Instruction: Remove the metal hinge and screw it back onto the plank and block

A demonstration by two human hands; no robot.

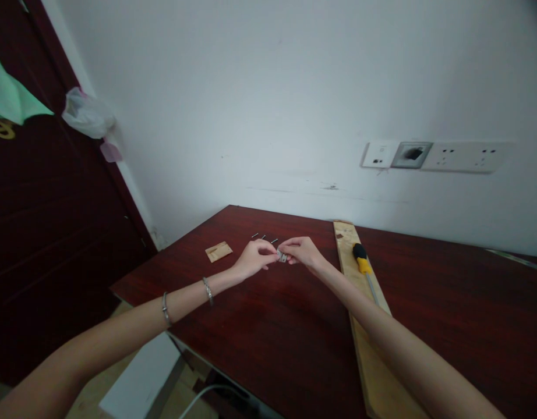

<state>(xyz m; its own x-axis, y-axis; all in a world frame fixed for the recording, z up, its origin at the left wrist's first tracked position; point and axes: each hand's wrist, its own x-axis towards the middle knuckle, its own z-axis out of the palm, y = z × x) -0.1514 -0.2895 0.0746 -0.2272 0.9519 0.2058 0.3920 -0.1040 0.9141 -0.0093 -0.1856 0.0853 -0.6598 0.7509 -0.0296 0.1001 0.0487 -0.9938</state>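
Observation:
Above the dark red tabletop, my left hand (252, 259) and my right hand (302, 252) meet fingertip to fingertip. Between them is a small silvery metal plate with holes (282, 256), pinched from both sides. Fingers cover part of it, so I cannot tell whether it is a hinge or a bracket. Just beyond my hands lie several screws, among them one screw (274, 240) behind my fingertips and another screw (255, 235) farther left. A small flat wooden piece (218, 251) rests left of my left hand.
A long wooden board (360, 326) lies along the table (277, 337) under my right forearm. On it rests a screwdriver (362, 260) with a black and yellow handle. Wall sockets (458, 157) are at the back right. A white box (141, 372) stands below the table's left edge.

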